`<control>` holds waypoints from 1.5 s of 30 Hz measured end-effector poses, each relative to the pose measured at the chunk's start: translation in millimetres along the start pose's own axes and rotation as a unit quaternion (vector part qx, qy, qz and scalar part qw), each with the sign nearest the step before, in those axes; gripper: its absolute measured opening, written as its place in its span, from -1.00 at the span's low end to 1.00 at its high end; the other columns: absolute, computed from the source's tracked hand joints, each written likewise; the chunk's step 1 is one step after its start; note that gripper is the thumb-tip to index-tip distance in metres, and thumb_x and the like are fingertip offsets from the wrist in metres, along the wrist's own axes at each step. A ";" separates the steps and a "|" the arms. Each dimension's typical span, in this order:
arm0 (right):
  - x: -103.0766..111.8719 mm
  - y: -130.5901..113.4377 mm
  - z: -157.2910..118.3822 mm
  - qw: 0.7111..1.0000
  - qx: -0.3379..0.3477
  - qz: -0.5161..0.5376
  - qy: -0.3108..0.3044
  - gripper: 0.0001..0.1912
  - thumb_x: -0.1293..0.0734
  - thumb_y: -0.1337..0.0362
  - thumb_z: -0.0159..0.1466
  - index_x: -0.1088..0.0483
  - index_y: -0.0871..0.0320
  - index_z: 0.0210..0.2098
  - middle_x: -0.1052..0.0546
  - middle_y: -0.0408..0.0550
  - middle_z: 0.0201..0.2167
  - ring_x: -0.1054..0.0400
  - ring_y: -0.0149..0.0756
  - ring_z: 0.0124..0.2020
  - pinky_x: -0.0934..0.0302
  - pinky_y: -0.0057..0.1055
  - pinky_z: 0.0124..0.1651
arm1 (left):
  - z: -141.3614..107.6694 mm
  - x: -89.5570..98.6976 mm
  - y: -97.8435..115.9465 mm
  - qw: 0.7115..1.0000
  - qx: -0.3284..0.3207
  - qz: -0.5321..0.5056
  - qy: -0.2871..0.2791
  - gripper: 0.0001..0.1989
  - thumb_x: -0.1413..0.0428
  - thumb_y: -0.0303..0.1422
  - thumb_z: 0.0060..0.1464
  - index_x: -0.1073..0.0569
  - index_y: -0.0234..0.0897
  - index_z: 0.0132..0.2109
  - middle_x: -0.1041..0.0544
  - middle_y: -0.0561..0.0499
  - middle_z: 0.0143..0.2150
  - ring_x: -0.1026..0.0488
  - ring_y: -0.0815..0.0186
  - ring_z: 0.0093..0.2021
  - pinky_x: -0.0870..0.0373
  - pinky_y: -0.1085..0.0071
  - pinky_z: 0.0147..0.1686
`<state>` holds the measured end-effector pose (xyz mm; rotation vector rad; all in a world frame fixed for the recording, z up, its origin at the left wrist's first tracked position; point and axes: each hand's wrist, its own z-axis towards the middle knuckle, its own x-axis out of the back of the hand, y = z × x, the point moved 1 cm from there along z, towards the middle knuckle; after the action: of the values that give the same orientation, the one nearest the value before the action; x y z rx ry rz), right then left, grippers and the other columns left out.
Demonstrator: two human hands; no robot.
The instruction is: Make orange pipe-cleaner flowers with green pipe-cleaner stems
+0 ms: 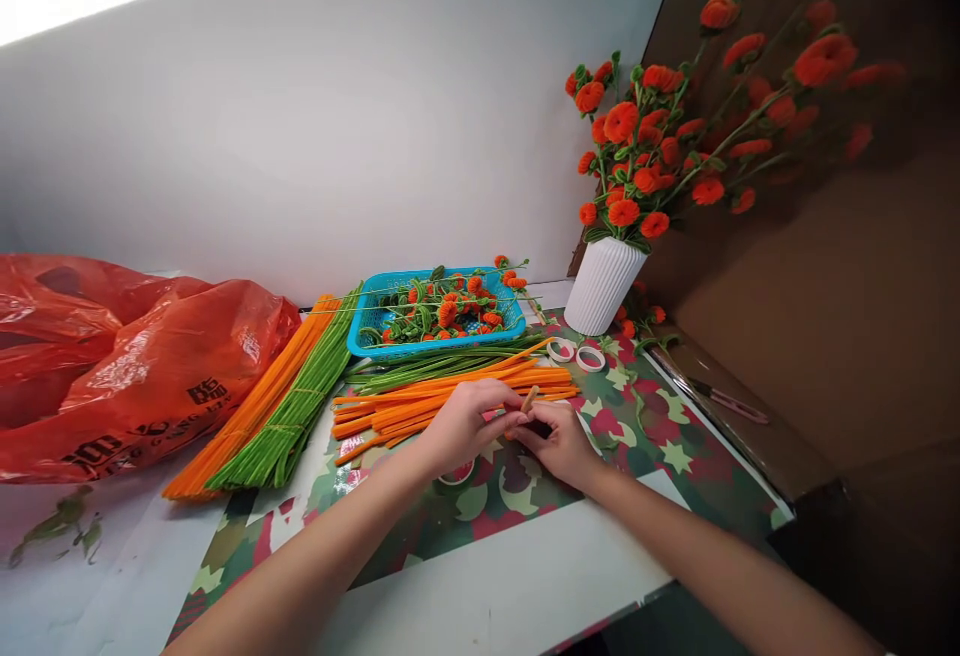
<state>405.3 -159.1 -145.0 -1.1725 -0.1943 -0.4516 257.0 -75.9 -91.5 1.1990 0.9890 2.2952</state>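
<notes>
My left hand (pixel 480 424) and my right hand (pixel 559 444) meet over the patterned mat, fingertips pinched close together. A short tan stick-like piece (pixel 530 398) pokes up between them, apparently in the right fingers. A trace of orange shows at the fingertips, but what the left fingers pinch is mostly hidden. Just behind the hands lie loose orange pipe cleaners (pixel 420 411), with green pipe cleaners (pixel 427 368) beyond them. A roll of tape (pixel 457 473) sits partly covered below my left wrist.
A blue basket (pixel 356 331) holds small orange pipe-cleaner flowers. Bundled orange (pixel 247 406) and green stems (pixel 289 421) lie left, beside a red plastic bag (pixel 172 366). Two tape rolls (pixel 590 359) rest near a white vase (pixel 604 286) of orange flowers. A pink-handled cutter (pixel 739 406) lies right.
</notes>
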 end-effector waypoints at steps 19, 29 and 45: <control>18.2 -7.6 5.0 0.995 0.002 0.089 0.053 -0.72 -0.30 0.08 0.28 -0.46 0.13 -0.16 -0.52 0.03 -0.15 -0.39 -0.18 -0.07 -0.27 -0.27 0.00 | 15.9 18.6 17.5 0.992 0.042 -0.078 0.085 -0.80 -0.17 -0.22 0.07 -0.56 -0.26 -0.35 -0.56 -0.06 -0.38 -0.45 0.26 -0.34 -0.36 0.37 -0.27; 8.9 -14.8 1.0 0.935 -0.141 0.303 -0.120 -0.41 -0.31 -0.14 0.18 -0.34 0.15 0.02 -0.55 0.02 -0.23 -0.48 -0.26 -0.31 -0.31 -0.36 -0.21 | 9.2 32.7 0.5 0.890 0.178 -0.310 0.282 -0.63 -0.24 -0.07 -0.09 -0.53 -0.27 -0.25 -0.58 -0.03 -0.27 -0.51 0.24 -0.22 -0.47 0.42 -0.34; -55.8 -64.6 46.5 0.750 -0.312 0.513 -0.276 -0.69 -0.10 0.11 0.38 -0.26 0.16 -0.38 -0.24 -0.32 -0.70 -0.01 -0.57 -0.80 0.02 -0.60 -0.67 | -45.2 27.4 -4.4 0.832 0.250 -0.388 0.307 -0.64 -0.25 -0.11 -0.11 -0.50 -0.33 -0.28 -0.42 0.07 -0.52 -0.38 0.41 -0.54 -0.36 0.46 -0.50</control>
<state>331.0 -123.1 -93.7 -1.8419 0.1362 0.9064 204.2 -75.3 -97.0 0.0368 1.9470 1.7635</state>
